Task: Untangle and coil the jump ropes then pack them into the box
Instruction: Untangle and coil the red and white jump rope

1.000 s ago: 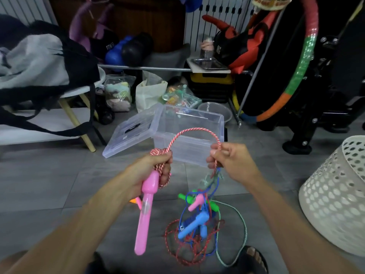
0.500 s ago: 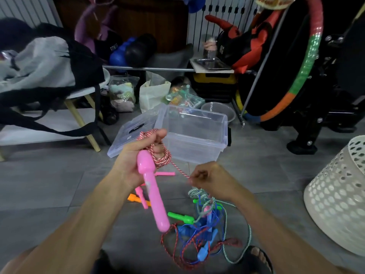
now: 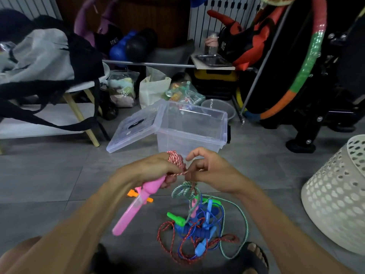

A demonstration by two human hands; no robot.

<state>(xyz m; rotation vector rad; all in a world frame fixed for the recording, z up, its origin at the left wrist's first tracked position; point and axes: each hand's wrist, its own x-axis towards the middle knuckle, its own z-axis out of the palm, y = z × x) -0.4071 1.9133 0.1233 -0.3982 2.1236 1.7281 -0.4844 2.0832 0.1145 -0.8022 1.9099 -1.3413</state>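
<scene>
We are early in the job; our left hand (image 3: pixel 150 173) holds the pink handle (image 3: pixel 136 204) with red-white rope (image 3: pixel 175 161) wound round its fingers, grip closed on both; our right hand (image 3: pixel 209 173) pinches the same rope just beside it; the other ropes lie in a tangle (image 3: pixel 199 230) on the floor (image 3: pixel 49 175); the clear box (image 3: pixel 197 131) stands open, seemingly unpacked; we judge most coiling remains.
</scene>
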